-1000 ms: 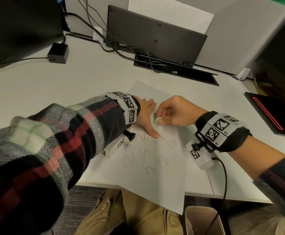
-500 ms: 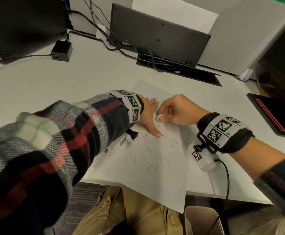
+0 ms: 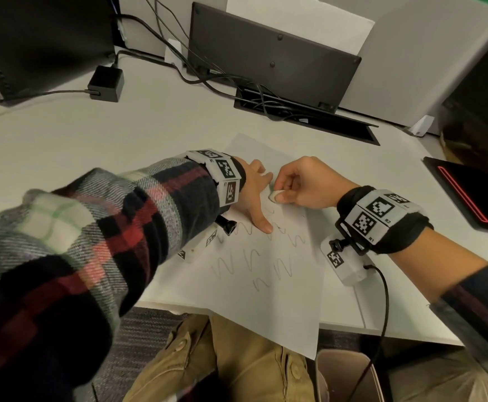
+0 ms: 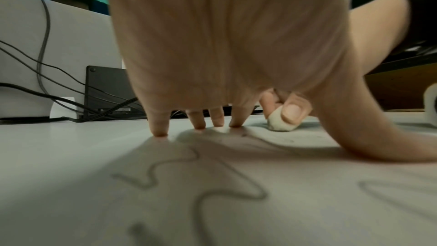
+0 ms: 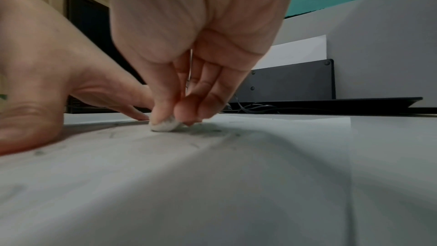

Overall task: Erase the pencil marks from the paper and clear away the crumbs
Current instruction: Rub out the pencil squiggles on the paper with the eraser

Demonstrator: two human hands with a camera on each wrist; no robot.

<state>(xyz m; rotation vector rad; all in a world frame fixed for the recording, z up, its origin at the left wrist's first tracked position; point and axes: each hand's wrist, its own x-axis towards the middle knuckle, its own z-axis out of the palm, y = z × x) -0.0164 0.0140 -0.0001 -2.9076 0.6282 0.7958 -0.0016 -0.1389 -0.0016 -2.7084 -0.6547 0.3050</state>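
Observation:
A white sheet of paper [image 3: 245, 288] with wavy pencil marks [image 3: 252, 264] lies on the desk, its near corner hanging over the edge. My left hand [image 3: 255, 195] presses flat on the paper, fingers spread and straight, thumb stretched toward me. My right hand [image 3: 300, 184] pinches a small white eraser [image 3: 276, 195] between thumb and fingers and holds it down on the sheet just right of the left hand. The eraser [image 5: 165, 125] touches the paper, with dark crumbs [image 5: 212, 131] scattered beside it. In the left wrist view the eraser [image 4: 280, 123] sits past my fingertips [image 4: 160, 128].
A black power adapter [image 3: 106, 84] and cables [image 3: 208, 79] lie at the back of the white desk [image 3: 92, 146]. A dark upright panel [image 3: 271, 56] stands over a cable slot [image 3: 303, 118]. A black device with a red line [image 3: 466, 195] lies at the right.
My right hand with the eraser has shifted slightly on the upper part of the paper, next to the left fingers. The left hand stays pressed in place.

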